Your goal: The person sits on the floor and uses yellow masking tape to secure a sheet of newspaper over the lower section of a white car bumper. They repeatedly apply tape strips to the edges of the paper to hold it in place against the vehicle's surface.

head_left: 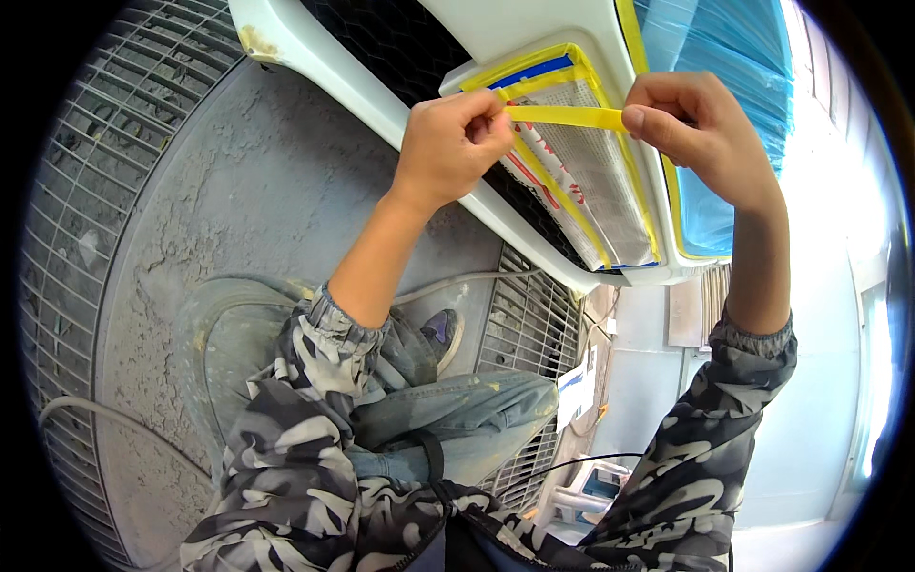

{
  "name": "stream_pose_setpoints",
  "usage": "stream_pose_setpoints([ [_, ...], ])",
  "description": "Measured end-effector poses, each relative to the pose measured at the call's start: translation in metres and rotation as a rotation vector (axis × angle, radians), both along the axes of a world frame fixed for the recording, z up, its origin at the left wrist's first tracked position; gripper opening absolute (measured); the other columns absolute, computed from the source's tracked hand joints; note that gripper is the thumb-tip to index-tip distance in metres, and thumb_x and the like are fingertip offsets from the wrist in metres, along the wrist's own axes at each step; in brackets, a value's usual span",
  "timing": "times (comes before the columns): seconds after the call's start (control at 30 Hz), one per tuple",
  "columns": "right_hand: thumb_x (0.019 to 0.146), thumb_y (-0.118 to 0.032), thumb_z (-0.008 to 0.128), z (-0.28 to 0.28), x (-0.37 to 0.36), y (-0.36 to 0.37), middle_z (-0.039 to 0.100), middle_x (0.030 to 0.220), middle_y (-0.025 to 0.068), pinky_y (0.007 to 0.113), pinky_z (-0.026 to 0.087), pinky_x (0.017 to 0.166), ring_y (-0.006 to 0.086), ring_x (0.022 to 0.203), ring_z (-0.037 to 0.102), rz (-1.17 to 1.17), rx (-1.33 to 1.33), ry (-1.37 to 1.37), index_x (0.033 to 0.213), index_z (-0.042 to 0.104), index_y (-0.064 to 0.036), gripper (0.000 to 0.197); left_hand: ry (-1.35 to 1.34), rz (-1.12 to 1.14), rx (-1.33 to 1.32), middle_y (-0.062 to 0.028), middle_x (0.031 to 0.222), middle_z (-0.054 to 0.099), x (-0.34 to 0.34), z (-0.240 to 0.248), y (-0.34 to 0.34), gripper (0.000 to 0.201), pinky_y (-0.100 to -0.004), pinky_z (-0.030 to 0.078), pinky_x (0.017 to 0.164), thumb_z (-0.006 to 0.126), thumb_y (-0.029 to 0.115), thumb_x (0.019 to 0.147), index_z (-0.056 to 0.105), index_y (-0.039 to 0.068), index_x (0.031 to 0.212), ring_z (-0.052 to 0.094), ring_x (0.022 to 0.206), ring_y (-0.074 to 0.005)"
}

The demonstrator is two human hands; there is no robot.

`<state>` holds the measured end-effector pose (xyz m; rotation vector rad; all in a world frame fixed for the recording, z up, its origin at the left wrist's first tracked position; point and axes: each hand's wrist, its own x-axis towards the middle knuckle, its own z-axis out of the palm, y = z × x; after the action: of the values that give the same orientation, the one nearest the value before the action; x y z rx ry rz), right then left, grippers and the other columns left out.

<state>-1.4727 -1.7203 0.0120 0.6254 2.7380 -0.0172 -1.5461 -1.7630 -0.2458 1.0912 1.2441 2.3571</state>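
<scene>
A strip of yellow masking tape [567,116] is stretched between my two hands. My left hand [448,148] pinches one end, fingers curled in. At the other end my right hand [701,133] grips the tape between thumb and curled fingers. Behind the strip is a printed paper covering [591,181], edged with yellow tape, on the front of a white car bumper [581,33]. A blue patch [548,71] shows along the covering's upper edge. Whether the strip touches the covering, I cannot tell.
Blue plastic film [729,105] covers the bodywork at the upper right. Black mesh grille [391,43] sits in the bumper. Floor gratings [67,248] run at the left and below the bumper. A hose [124,419] lies across the grey floor [257,191].
</scene>
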Motion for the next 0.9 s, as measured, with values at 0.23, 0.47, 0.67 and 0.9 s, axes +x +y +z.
stream_pose_setpoints([
  [0.23, 0.083, -0.052, 0.065, 0.009, -0.034, 0.023, 0.060, 0.063, 0.0026, 0.021, 0.037, 0.047, 0.0072, 0.052, 0.051, -0.019, 0.528, 0.020, 0.079, 0.068, -0.0045, 0.048, -0.183, 0.123, -0.046, -0.0035, 0.054, 0.051, -0.022, -0.029, 0.024, 0.015, -0.0251, 0.037, 0.047, 0.063, 0.012, 0.082, 0.061, -0.001, 0.074, 0.043, 0.048, -0.0087],
  [0.47, 0.076, -0.065, 0.066, 0.003, -0.032, 0.051, 0.057, 0.058, 0.0010, 0.024, 0.034, 0.047, 0.0080, 0.048, 0.048, -0.019, 0.734, 0.072, 0.075, 0.071, -0.0062, 0.059, -0.337, -0.053, -0.014, -0.0034, 0.053, 0.052, -0.009, -0.043, 0.044, 0.018, -0.0245, 0.038, 0.049, 0.063, 0.014, 0.084, 0.064, -0.004, 0.079, 0.044, 0.049, -0.0073],
  [0.67, 0.077, -0.068, 0.063, 0.005, -0.030, 0.053, 0.053, 0.056, -0.0010, 0.021, 0.032, 0.045, 0.0058, 0.045, 0.044, -0.138, 0.696, 0.114, 0.080, 0.072, -0.0088, 0.059, -0.226, 0.075, -0.126, -0.0070, 0.054, 0.058, -0.010, -0.031, 0.041, 0.020, -0.0271, 0.041, 0.049, 0.063, 0.017, 0.085, 0.066, -0.002, 0.078, 0.052, 0.048, -0.0130],
  [0.9, 0.078, -0.066, 0.063, 0.001, -0.025, 0.056, 0.056, 0.058, -0.0013, 0.021, 0.033, 0.045, 0.0054, 0.047, 0.045, -0.081, 0.630, 0.193, 0.080, 0.072, -0.0095, 0.058, 0.002, 0.141, -0.534, -0.0116, 0.057, 0.060, -0.019, -0.012, 0.027, 0.028, -0.0327, 0.043, 0.051, 0.064, 0.025, 0.086, 0.067, -0.001, 0.076, 0.056, 0.049, -0.0218],
])
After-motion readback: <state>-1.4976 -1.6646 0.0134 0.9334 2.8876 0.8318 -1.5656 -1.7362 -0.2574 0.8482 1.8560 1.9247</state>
